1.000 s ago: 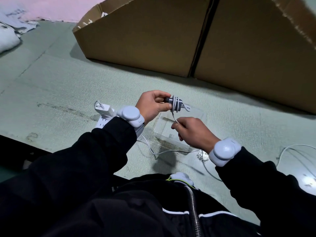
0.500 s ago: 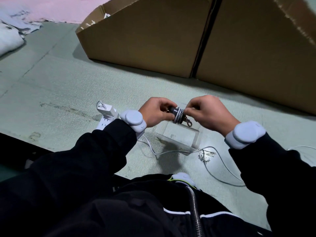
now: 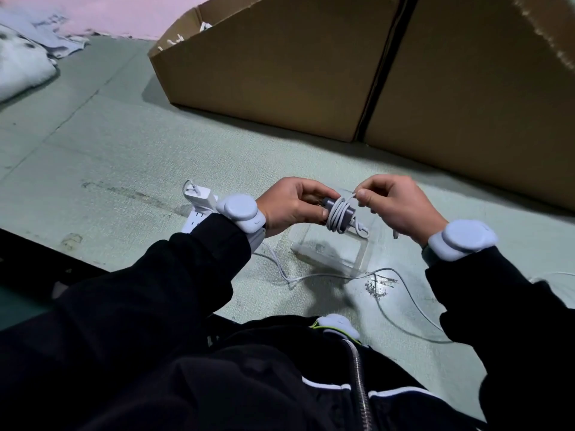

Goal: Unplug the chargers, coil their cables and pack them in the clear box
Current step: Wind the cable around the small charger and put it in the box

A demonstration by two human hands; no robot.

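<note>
One dark charger (image 3: 340, 209) in my left hand (image 3: 292, 206), cable wound around it above the clear box (image 3: 333, 250); right hand (image 3: 395, 206) pinches the cable's tail. Coiling step; next I tuck the end, lower it in.

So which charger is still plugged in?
The white charger, seated in the power strip beside the left wrist. The grey charger is free, held in the left hand with cable wrapped round it.

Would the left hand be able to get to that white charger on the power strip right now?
Probably not at once: the left hand is shut on the dark charger being wrapped. The white charger sits close beside that wrist with nothing covering it, so once the hand is freed, reaching it looks easy.
</note>
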